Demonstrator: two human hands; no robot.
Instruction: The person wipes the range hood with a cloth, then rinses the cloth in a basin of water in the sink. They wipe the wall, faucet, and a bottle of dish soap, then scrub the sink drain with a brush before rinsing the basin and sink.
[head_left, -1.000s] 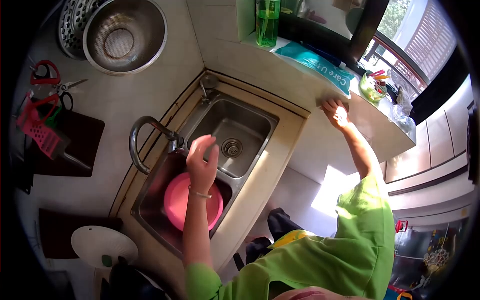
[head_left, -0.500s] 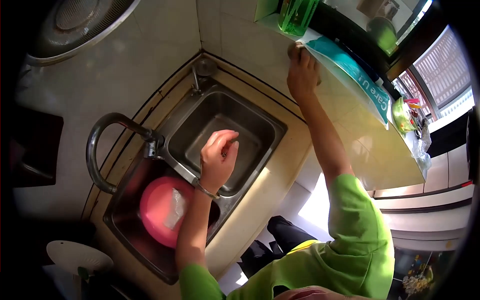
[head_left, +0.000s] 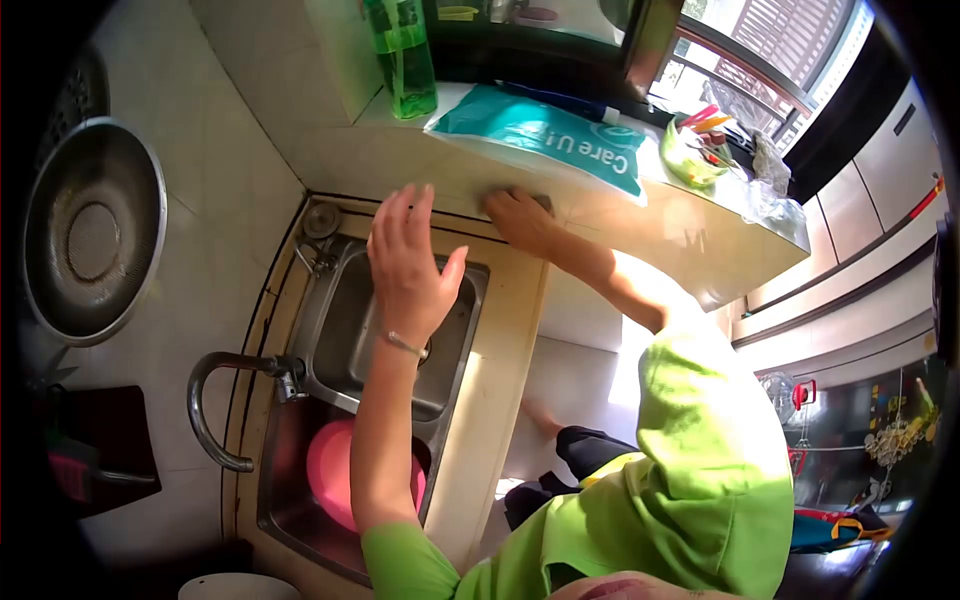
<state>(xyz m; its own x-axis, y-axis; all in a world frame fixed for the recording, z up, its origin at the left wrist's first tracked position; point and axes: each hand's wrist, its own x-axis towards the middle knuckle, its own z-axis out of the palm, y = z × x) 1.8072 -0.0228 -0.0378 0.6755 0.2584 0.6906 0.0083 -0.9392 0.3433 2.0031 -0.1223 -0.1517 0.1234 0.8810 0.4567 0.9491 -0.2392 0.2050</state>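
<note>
Clasping a dark pad (head_left: 545,203), right hand (head_left: 518,220); visible end rightward, long axis unclear.

Small dark object (head_left: 544,202), mostly hidden, against pale wall (head_left: 450,178).

I can see just one camera, and the person (head_left: 720,500) in the green shirt (head_left: 690,415) wears it up on the head, so it looks forward and steeply down over the sink (head_left: 340,320). It is quite near the left hand (head_left: 410,265) and the right hand (head_left: 520,220), which show around the middle. It sees very wide, with dark round edges, so the window (head_left: 745,30) fits at the top right and the floor (head_left: 590,370) fits below.
</note>
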